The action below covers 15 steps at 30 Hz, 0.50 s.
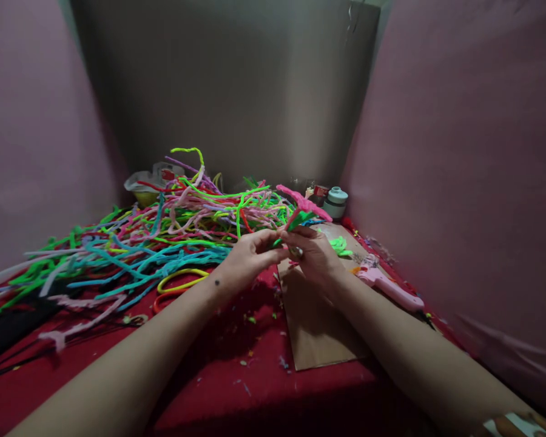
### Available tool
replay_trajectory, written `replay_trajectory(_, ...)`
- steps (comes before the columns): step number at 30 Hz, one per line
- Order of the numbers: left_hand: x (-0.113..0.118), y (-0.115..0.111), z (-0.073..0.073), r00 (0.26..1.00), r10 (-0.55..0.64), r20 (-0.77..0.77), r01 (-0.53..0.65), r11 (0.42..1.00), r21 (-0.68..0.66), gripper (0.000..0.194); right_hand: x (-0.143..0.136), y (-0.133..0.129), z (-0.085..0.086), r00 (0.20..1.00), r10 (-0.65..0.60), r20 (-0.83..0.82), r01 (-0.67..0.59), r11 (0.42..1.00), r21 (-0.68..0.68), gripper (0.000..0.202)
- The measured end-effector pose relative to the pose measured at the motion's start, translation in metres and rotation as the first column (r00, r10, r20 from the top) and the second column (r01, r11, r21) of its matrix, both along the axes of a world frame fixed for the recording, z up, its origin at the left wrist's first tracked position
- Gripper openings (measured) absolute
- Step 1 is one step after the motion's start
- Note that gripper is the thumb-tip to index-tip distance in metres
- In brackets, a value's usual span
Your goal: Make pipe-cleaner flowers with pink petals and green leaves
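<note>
The pink piece (306, 202) is held up between the left hand (250, 255) and the right hand (316, 252), above the near-left part of the cardboard's far end. Its long axis is tilted: the narrow lower end is set down-left at the fingertips, the broad end is pointed up and to the right, away from the body. At that end a flat band is laid crosswise, slanted from upper left to lower right. Green fuzz (303, 220) is seen directly beneath the band.

Right grip: closed on the lower end. Left grip: narrow, fingertips brought up against the right ones, a bit of green showing at them; whether it is pressed tight cannot be told.

Materials: the pink piece is fuzzy and soft-edged. The same fuzzy texture is shown by the heap (209, 212) of bent, many-coloured strands at left. A yellow loop (159, 284) is placed at its near edge. The cardboard (318, 340) is flat, brown, straight-edged, and is partly covered by the right forearm. To its right a smooth, pale pink glue gun (394, 288) is laid slantwise. The surface (236, 388) is covered in red and strewn with small scraps.
</note>
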State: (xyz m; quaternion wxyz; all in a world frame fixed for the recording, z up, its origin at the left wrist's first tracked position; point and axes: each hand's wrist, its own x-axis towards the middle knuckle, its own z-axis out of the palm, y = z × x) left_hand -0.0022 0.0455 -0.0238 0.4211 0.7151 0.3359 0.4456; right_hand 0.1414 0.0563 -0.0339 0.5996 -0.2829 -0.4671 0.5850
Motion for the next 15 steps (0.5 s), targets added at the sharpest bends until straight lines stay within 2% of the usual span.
replay_trajectory(3,0.004,0.0,-0.009,0.965,0.245,-0.094,-0.226,0.958,0.176,0.013,-0.003,0.0,-0.005,0.998,-0.034,0.045,0.034,0.999,0.0,0.017)
replay_trajectory(5,0.005,0.001,-0.012,0.956,0.284,-0.067,-0.269,0.947,0.174,0.013,-0.004,-0.002,-0.007,0.995,-0.044,0.088,0.042,0.999,0.029,0.018)
replay_trajectory(10,0.004,0.001,-0.007,0.988,0.11,0.111,-0.109,0.994,-0.013,0.026,-0.002,-0.004,0.001,0.989,-0.021,0.145,0.004,0.993,0.119,0.018)
replay_trajectory(13,0.003,0.002,-0.005,0.975,0.028,0.219,-0.007,0.996,-0.094,0.025,0.003,-0.004,0.007,0.983,-0.004,0.184,-0.026,0.987,0.159,0.015)
replay_trajectory(15,0.003,0.002,-0.005,0.945,-0.048,0.323,0.107,0.98,-0.168,0.023,0.008,-0.002,0.009,0.976,0.031,0.215,-0.067,0.984,0.162,0.013)
